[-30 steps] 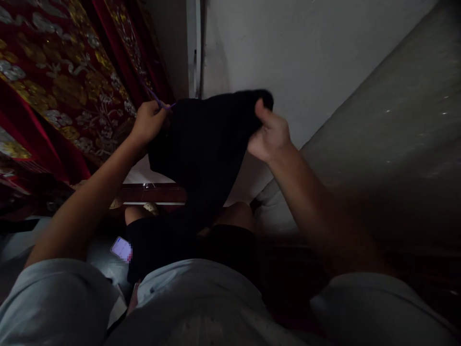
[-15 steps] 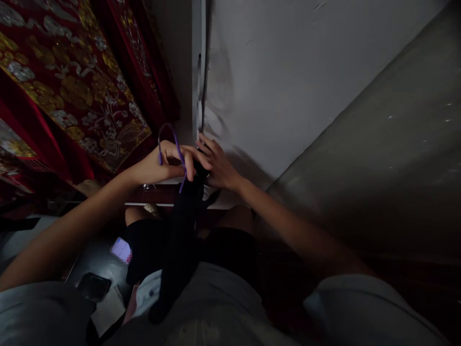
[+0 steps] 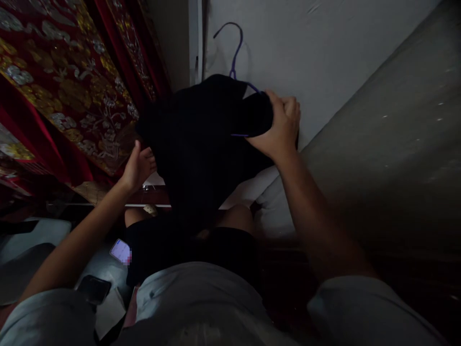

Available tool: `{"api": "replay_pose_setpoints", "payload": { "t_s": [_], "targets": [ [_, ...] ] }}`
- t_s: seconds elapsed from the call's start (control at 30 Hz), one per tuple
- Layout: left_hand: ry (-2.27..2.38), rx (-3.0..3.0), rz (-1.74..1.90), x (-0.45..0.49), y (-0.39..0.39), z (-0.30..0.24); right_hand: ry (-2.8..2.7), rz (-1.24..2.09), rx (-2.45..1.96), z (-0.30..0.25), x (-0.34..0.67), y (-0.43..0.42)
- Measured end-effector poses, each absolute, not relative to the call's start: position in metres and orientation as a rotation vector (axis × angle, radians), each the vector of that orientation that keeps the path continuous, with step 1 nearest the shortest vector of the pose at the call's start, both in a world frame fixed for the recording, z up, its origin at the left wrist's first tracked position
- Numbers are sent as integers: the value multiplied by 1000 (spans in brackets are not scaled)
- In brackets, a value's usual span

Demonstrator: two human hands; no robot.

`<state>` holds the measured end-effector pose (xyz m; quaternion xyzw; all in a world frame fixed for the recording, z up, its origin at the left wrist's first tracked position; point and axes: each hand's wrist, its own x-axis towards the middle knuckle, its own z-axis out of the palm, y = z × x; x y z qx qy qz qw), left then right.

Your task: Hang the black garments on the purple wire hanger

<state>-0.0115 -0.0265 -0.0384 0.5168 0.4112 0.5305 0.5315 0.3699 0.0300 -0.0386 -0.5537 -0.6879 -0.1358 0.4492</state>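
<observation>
A black garment (image 3: 201, 139) hangs spread out in front of me on a purple clothes hanger (image 3: 237, 48), whose hook points up and to the left. Its exact cut is too dark to make out. At the right side, my right hand (image 3: 283, 125) is closed around the garment and the hanger's shoulder, thumb towards me. My left hand (image 3: 140, 166) is at the garment's left edge, thumb raised and fingers apart from the thumb; whether the fingertips touch the cloth is hard to tell.
Red cloth with gold and silver embroidery (image 3: 72, 86) hangs at the left. A pale wall or panel (image 3: 324, 57) stands ahead, with a greyish draped sheet (image 3: 382, 158) at the right. Down at the left lie a lit phone (image 3: 120, 251), a dark object (image 3: 94, 288) and white paper (image 3: 110, 312).
The bunched black garment is now spread out on the hanger. The hanger's hook has moved up and right. My right hand has gone right onto the shoulder; my left hand has moved left, off the hanger.
</observation>
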Motion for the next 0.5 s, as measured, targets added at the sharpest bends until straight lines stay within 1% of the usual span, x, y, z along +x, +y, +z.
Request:
{"api": "replay_pose_setpoints", "payload": {
  "t_s": [0.13,0.23,0.37,0.43,0.5],
  "targets": [
    [1166,1336,1571,6,-45,-80,-1813,-325,-1320,-18,349,20],
    [1199,1199,1681,18,-66,-104,-1870,-306,-1255,-25,341,4],
    [1202,847,1804,27,-84,-122,-1812,-189,-1086,-61,323,-23],
    [1207,686,1847,32,-87,-129,-1603,-82,-1038,-88,298,-32],
    [1239,610,1853,36,-90,-135,-1255,74,-1098,-119,263,-34]
  ]
}}
